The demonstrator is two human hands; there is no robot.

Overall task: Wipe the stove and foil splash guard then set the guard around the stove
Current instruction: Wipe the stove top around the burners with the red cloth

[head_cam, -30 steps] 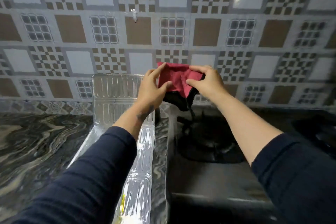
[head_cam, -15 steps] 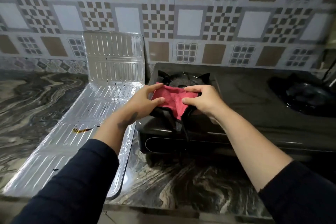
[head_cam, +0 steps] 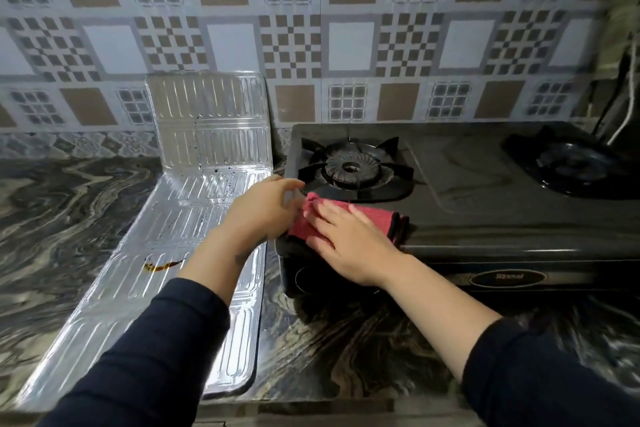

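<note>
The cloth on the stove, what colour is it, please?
Pink-red cloth with a dark edge, seen in the head view.

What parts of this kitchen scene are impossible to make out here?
- Head view: the stove's front badge is too blurred to read.
- The right burner is dim and cut by the frame edge.
- Stove surface under the red cloth is hidden by it and the right hand.

Dim indoor light, glare on the foil splash guard, wide-angle bending at edges, soft blur throughout
</note>
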